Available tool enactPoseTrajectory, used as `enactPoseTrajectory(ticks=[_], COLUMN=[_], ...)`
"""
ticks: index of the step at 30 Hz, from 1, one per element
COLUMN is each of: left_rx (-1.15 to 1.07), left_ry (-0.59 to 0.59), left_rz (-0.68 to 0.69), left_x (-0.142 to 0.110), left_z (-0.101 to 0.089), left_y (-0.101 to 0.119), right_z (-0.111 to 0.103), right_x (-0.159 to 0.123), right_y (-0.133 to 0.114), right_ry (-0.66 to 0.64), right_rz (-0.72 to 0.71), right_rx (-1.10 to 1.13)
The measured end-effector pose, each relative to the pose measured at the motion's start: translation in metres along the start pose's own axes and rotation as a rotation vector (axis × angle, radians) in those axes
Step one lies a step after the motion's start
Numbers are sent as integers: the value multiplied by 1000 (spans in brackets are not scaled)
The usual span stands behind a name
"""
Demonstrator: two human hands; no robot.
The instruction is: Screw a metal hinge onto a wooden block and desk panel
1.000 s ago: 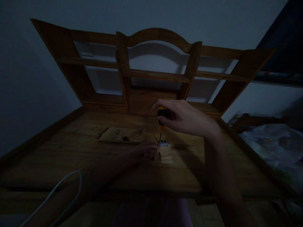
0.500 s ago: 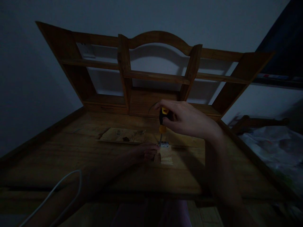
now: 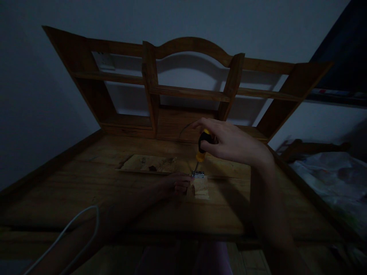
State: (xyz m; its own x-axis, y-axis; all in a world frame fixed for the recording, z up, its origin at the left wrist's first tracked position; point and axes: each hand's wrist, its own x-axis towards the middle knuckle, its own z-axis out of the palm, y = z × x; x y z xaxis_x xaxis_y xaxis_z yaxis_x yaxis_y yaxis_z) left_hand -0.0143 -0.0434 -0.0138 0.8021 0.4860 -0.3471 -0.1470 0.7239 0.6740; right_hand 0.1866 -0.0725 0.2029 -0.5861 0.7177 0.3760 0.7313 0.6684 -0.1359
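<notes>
Head view: right hand [image 3: 228,139] pinches tilted screwdriver [image 3: 201,155]; straighten it over metal fitting [image 3: 200,174]. Left hand [image 3: 176,183] at fitting's 8 o'clock: finger grip indeterminate.

On the worktop [image 3: 86,172], just below frame centre, lies a fitting [image 3: 198,174]; screwdriver [image 3: 201,156] above it, shelf [image 3: 189,92] behind.

Open desktop [image 3: 220,218] between left forearm [image 3: 130,206] and right forearm [image 3: 266,202], tilted screwdriver [image 3: 200,156] in the gap ahead, shelf unit [image 3: 189,92] behind
</notes>
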Motion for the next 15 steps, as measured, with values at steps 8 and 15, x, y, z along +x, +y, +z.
enactPoseTrajectory(ticks=[8,15], left_rx=[26,21], left_ry=[27,74], left_rz=[-18,-2], left_x=[0,-7], left_z=[-3,12], left_y=[0,4], right_z=[5,8], right_x=[3,5], right_y=[2,-3], right_ry=[27,64], right_rz=[-40,51], right_rx=[15,-38])
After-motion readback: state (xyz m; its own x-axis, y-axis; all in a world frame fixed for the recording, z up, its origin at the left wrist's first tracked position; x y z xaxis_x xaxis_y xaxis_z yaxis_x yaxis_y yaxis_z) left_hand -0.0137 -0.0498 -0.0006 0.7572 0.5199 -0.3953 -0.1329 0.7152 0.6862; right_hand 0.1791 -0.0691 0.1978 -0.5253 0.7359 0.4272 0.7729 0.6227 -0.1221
